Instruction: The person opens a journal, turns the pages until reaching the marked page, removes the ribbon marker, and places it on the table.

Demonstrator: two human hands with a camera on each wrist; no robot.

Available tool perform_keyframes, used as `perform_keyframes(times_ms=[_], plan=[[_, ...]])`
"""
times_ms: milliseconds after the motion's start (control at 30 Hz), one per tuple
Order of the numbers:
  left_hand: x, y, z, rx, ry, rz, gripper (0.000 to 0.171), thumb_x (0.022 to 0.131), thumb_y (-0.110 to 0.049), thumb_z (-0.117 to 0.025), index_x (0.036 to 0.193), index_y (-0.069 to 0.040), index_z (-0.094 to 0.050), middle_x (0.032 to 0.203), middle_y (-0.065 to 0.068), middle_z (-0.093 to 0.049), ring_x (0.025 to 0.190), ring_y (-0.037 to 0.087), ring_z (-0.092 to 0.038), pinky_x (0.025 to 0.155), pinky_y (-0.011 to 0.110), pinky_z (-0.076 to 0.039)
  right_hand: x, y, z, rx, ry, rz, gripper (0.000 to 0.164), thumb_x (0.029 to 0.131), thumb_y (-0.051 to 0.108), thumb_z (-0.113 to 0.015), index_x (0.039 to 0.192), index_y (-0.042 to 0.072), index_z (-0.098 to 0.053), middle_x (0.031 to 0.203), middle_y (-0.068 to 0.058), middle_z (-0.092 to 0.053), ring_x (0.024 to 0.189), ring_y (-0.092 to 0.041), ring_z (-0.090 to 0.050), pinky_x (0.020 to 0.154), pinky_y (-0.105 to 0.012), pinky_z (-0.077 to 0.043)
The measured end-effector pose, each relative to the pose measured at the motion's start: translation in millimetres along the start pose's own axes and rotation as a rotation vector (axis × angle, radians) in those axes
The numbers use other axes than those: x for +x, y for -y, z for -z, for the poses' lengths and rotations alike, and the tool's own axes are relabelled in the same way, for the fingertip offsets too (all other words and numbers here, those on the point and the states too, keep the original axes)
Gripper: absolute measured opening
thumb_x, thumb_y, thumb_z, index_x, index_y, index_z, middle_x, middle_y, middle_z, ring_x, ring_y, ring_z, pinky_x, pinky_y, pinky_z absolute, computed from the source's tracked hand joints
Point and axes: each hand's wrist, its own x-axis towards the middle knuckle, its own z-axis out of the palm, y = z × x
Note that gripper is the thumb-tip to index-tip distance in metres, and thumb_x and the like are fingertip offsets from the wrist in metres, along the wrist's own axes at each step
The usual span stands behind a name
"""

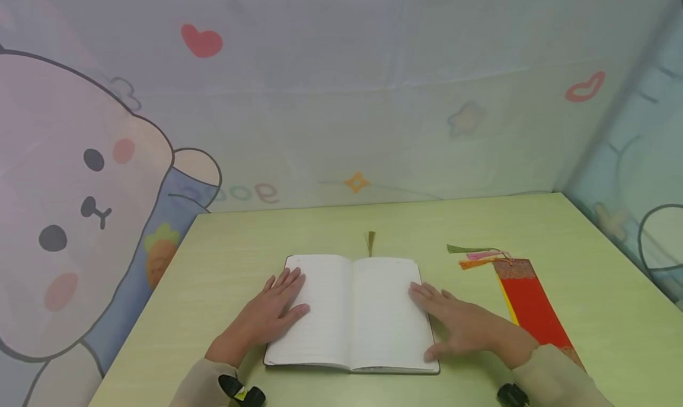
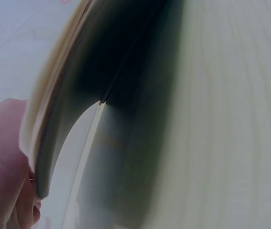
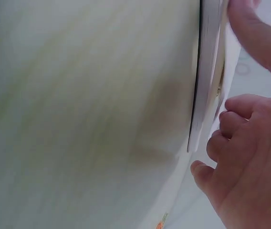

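A notebook (image 1: 386, 318) with faintly lined pages lies open on the table, its spine toward me. Across the left page's outer edge rests my left hand (image 1: 267, 315), fingers extended and thumb apart. My right hand (image 1: 461, 324) touches the right page's outer edge, also with fingers outstretched. The left wrist view has the left hand (image 2: 4, 162) beside the notebook's curved page block (image 2: 49, 100), with a dark gap underneath. From the right wrist, the right hand (image 3: 250, 157) appears along the notebook's edge (image 3: 207, 81); its thumb is on the upper side.
A green tassel (image 1: 371, 242) sticks out above the notebook's spine. To the right lies a red bookmark (image 1: 536, 303) overlapping a yellow one (image 1: 509, 303), with green, pink and orange tassels (image 1: 477, 256); my right forearm partly covers them. A printed cloth (image 1: 341, 98) hangs behind the pale green table (image 1: 240, 235).
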Motion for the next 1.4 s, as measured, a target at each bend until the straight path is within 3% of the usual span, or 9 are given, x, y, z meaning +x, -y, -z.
perform_keyframes(times_ms=[233, 533, 867, 1167, 1400], plan=[[-0.2, -0.2, 0.4, 0.000, -0.005, 0.000, 0.066, 0.095, -0.049, -0.042, 0.145, -0.005, -0.031, 0.151, 0.010, -0.024, 0.139, 0.026, -0.016, 0.112, 0.047, -0.015, 1.1, -0.5, -1.6, 0.012, 0.022, 0.006, 0.101, 0.076, 0.062, -0.061, 0.144, -0.003, -0.025, 0.150, -0.018, -0.024, 0.135, -0.039, -0.023, 0.105, -0.055, -0.026], [0.9, -0.9, 1.6, -0.017, 0.017, 0.025, 0.070, 0.095, -0.054, -0.038, 0.146, -0.008, -0.029, 0.153, 0.007, -0.020, 0.140, 0.024, -0.013, 0.112, 0.043, -0.018, 1.1, 4.5, -1.4, 0.047, 0.076, -0.073, 0.094, 0.078, 0.060, -0.061, 0.145, 0.002, -0.029, 0.150, -0.014, -0.027, 0.136, -0.035, -0.023, 0.107, -0.054, -0.023], [0.9, -1.2, 0.7, -0.028, 0.027, 0.047, 0.071, 0.094, -0.056, -0.036, 0.147, -0.010, -0.027, 0.154, 0.005, -0.016, 0.141, 0.021, -0.011, 0.112, 0.039, -0.018, 3.5, 7.6, -1.3, 0.000, 0.014, -0.043, 0.086, 0.084, 0.055, -0.058, 0.144, 0.001, -0.030, 0.149, -0.014, -0.028, 0.136, -0.034, -0.023, 0.107, -0.052, -0.022], [0.2, -2.2, 0.7, -0.033, 0.028, 0.050, 0.071, 0.094, -0.057, -0.035, 0.147, -0.009, -0.027, 0.154, 0.005, -0.017, 0.141, 0.021, -0.010, 0.112, 0.040, -0.018, 3.9, 8.4, -0.1, -0.033, -0.071, 0.001, 0.088, 0.084, 0.052, -0.060, 0.145, -0.001, -0.025, 0.151, -0.017, -0.022, 0.137, -0.032, -0.023, 0.107, -0.051, -0.023], [1.7, -2.1, -0.3, -0.027, 0.010, 0.035, 0.071, 0.094, -0.057, -0.036, 0.146, -0.009, -0.029, 0.153, 0.006, -0.017, 0.141, 0.021, -0.011, 0.112, 0.040, -0.018, 4.5, 11.8, 1.9, 0.027, -0.096, -0.056, 0.099, 0.078, 0.050, -0.068, 0.149, 0.004, -0.016, 0.155, -0.010, -0.011, 0.139, -0.026, -0.020, 0.109, -0.045, -0.022]])
